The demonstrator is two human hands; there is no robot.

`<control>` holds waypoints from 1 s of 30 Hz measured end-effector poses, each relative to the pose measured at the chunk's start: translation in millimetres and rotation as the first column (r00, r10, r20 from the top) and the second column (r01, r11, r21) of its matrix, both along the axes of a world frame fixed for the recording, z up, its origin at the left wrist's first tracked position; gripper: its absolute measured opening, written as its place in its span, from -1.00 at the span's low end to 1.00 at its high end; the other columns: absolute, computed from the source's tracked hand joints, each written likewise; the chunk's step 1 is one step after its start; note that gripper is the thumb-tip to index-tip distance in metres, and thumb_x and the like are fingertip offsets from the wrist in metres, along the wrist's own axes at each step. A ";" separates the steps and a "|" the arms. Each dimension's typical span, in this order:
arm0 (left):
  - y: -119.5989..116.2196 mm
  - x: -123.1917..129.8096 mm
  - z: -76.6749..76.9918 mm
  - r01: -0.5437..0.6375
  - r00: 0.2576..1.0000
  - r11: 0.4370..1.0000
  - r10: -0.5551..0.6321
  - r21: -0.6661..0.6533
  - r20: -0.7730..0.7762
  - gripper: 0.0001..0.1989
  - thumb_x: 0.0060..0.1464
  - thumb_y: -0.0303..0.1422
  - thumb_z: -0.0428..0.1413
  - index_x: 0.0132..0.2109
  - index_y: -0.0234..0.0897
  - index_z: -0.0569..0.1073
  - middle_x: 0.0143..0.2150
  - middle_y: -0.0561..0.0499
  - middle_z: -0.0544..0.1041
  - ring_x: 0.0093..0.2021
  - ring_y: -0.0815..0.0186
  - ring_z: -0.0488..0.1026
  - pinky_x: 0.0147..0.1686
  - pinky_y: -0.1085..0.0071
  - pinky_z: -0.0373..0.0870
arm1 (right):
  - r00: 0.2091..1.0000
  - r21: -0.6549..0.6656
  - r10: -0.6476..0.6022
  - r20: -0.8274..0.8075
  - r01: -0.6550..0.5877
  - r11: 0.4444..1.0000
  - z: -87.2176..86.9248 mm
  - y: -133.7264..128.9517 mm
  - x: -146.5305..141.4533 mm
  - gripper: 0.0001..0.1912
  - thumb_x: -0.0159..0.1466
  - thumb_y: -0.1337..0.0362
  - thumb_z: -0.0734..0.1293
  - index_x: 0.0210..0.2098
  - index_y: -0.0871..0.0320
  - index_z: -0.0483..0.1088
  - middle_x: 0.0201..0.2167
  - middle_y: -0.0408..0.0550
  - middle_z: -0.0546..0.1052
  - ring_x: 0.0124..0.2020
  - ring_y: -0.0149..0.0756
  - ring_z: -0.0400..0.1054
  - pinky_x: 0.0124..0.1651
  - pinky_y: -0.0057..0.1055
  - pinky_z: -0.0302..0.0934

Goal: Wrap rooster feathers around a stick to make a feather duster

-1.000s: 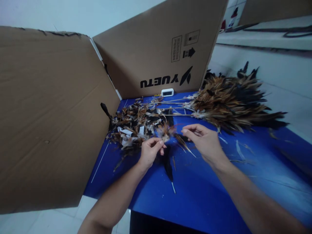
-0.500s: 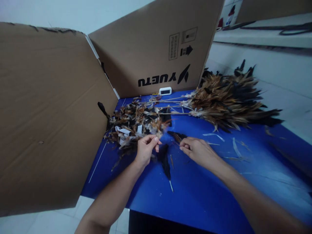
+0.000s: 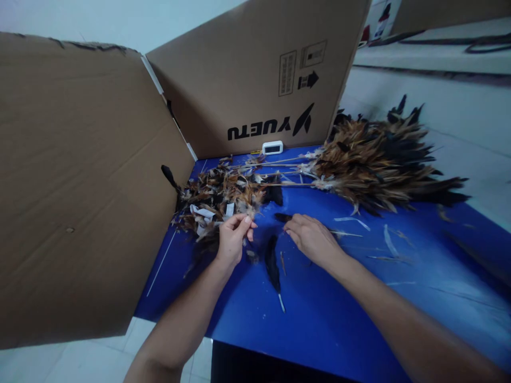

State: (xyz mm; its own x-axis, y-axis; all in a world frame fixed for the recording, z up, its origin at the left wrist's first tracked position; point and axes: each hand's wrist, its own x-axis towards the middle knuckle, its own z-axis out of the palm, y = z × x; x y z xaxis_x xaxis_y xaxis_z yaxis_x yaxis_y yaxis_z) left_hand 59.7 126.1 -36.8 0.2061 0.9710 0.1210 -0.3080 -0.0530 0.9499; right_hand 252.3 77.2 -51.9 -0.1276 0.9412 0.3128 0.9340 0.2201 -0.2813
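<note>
My left hand (image 3: pixel 235 238) is pinched closed at the front edge of a pile of brown and black feathers (image 3: pixel 223 186). Pale fluff shows right behind its fingertips, and what they hold is too small to make out. My right hand (image 3: pixel 313 239) is closed, fingers bent downward, over a dark feather (image 3: pixel 282 217) whose tip shows at the left and whose quill emerges to the right. Whether the fingers grip that feather is hidden. Between the hands and nearer me lies a loose black feather (image 3: pixel 272 266), its bare quill pointing toward me.
Bundles of brown and black feathers on sticks (image 3: pixel 371 159) lie at the right rear. A brown cardboard sheet (image 3: pixel 247 80) stands behind, another cardboard panel (image 3: pixel 80 186) at the left. A small white device (image 3: pixel 272 147) and strips (image 3: pixel 389 242) rest on the blue table (image 3: pixel 319 319).
Both hands have shifted slightly left. My right hand's fingers now cover the brown feather part seen at its fingertips before. The loose black feather is more fully in sight.
</note>
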 end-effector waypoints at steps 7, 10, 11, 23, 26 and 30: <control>-7.4 3.8 0.1 0.153 0.988 0.983 -0.154 -0.098 0.002 -0.78 -0.06 -0.26 0.21 -0.44 -0.35 0.43 -0.49 0.06 0.46 -0.65 0.56 0.26 -0.64 0.59 0.23 | 0.783 -0.135 -0.110 -0.612 0.034 0.990 2.5 -8.9 6.2 -0.82 0.17 0.18 0.25 -0.39 0.11 0.45 -0.49 -0.13 0.49 -0.54 -0.37 0.29 -0.45 -0.43 0.14; -13.7 7.2 0.3 0.228 0.973 0.957 -0.229 -0.180 0.013 -0.76 -0.08 -0.25 0.23 -0.40 -0.35 0.43 -0.49 0.05 0.47 -0.62 0.52 0.32 -0.64 0.59 0.25 | 0.686 -0.197 -0.147 -0.713 0.006 0.980 9.7 -15.3 2.3 -0.80 0.13 0.14 0.29 -0.42 0.13 0.46 -0.57 -0.15 0.47 -0.56 -0.38 0.27 -0.48 -0.45 0.12; -15.7 8.4 0.5 0.246 0.969 0.947 -0.247 -0.209 0.018 -0.75 -0.09 -0.25 0.24 -0.39 -0.35 0.42 -0.51 0.05 0.46 -0.61 0.50 0.35 -0.63 0.59 0.26 | 0.659 -0.205 -0.150 -0.737 -0.007 0.979 12.8 -16.9 0.4 -0.80 0.12 0.13 0.30 -0.44 0.13 0.46 -0.58 -0.16 0.46 -0.57 -0.39 0.26 -0.49 -0.46 0.11; -23.9 13.4 -7.1 0.333 0.938 0.908 -0.347 -0.254 -0.012 -0.72 -0.14 -0.24 0.28 -0.39 -0.40 0.47 -0.56 0.00 0.50 -0.57 0.41 0.44 -0.52 0.49 0.41 | 0.497 -0.262 -0.170 -0.851 -0.121 0.958 19.4 -21.1 -17.8 -0.82 0.03 0.18 0.35 -0.50 0.18 0.48 -0.57 -0.15 0.48 -0.52 -0.37 0.29 -0.44 -0.44 0.16; -21.8 12.6 -8.5 0.308 0.948 0.921 -0.318 -0.238 -0.004 -0.75 -0.12 -0.27 0.27 -0.41 -0.40 0.48 -0.53 -0.02 0.53 -0.54 0.41 0.46 -0.43 0.47 0.43 | 0.486 -0.290 -0.203 -0.850 -0.109 0.951 22.9 -22.2 -18.8 -0.81 0.03 0.16 0.37 -0.54 0.18 0.47 -0.60 -0.17 0.47 -0.55 -0.40 0.25 -0.47 -0.46 0.12; -19.0 12.1 -6.2 0.260 0.965 0.941 -0.263 -0.219 0.014 -0.77 -0.13 -0.29 0.28 -0.41 -0.40 0.48 -0.52 -0.02 0.54 -0.51 0.40 0.48 -0.40 0.46 0.45 | 0.435 -0.309 -0.231 -0.870 -0.117 0.944 25.5 -22.9 -16.5 -0.80 0.02 0.15 0.38 -0.53 0.17 0.45 -0.62 -0.20 0.41 -0.57 -0.45 0.20 -0.48 -0.48 0.07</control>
